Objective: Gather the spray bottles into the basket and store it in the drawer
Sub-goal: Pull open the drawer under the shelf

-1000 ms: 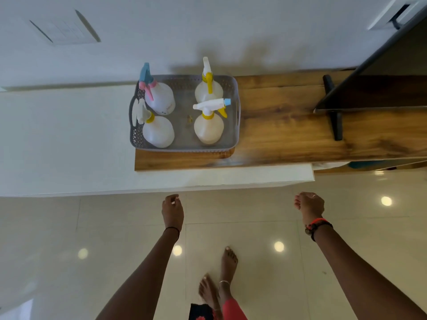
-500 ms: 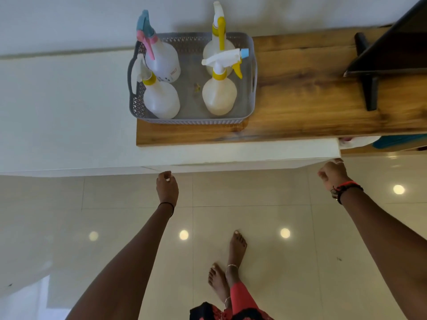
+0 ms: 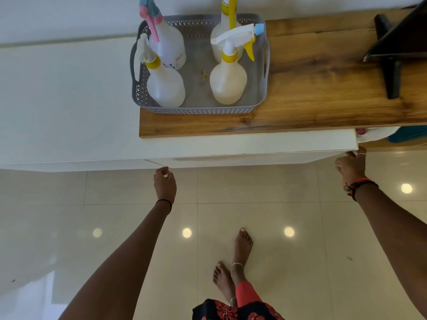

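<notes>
A grey perforated basket stands on the left end of a wooden top. Several spray bottles stand upright in it, among them a cream one with a white trigger and a white one with a pink trigger. Below the top runs a white drawer front, its right end slightly proud of the cabinet. My right hand has its fingers hooked around the drawer front's right corner. My left hand is loosely curled just under the front's lower left edge, thumb and fingers apart, holding nothing.
A black screen on a black foot stands on the wooden top at the right. Beside the drawer's right end, a teal item shows in an open compartment. A white cabinet surface extends left. My bare feet stand on glossy floor tiles.
I have stepped closer to the cabinet. Both hands rose to the drawer front: the right one now hooks its right corner, the left one sits under its left edge.
</notes>
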`<state>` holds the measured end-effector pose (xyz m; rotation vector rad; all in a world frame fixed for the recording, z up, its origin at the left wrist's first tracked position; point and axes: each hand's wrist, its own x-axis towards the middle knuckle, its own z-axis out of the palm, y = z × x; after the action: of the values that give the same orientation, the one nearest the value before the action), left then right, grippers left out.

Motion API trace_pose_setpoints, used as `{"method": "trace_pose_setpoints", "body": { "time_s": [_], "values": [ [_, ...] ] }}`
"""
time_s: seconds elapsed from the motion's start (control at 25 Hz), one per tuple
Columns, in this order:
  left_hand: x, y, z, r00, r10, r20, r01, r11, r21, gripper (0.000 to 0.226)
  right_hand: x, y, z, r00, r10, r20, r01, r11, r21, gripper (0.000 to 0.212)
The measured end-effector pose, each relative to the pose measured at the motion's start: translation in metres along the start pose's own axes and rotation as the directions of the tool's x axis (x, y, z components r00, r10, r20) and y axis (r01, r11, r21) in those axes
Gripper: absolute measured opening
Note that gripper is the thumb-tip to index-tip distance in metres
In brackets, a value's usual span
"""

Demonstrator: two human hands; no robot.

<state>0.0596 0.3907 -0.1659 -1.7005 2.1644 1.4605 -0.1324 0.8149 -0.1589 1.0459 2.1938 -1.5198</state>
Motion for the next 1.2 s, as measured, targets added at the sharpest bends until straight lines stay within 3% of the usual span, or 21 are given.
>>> {"method": "trace_pose_setpoints", "body": {
  "time_s": [0.16,0.52,0.72,1.2],
  "values": [
    [0.002,-0.005,0.009,1.000,0.007,0.012,-0.007,1.000,-0.003,0.031,0.008,0.004,0.000,0.999,-0.022,-0.039,0.022,1.000,-0.008,0.068],
    [-0.001,-0.011,0.027,0.999,0.032,0.030,-0.031,0.999,-0.015,0.031,0.032,0.013,0.001,0.993,-0.101,-0.052,0.106,0.990,0.089,0.044],
    [-0.005,-0.018,0.035,0.999,0.034,0.020,-0.034,0.999,-0.013,0.030,0.031,0.021,0.005,0.961,-0.253,-0.109,0.257,0.966,0.020,0.048],
    [-0.028,-0.021,0.052,0.999,0.032,0.012,-0.032,0.999,-0.017,0.030,0.041,0.022,-0.010,0.947,-0.321,-0.013,0.312,0.928,-0.204,0.053]
  ]
}}
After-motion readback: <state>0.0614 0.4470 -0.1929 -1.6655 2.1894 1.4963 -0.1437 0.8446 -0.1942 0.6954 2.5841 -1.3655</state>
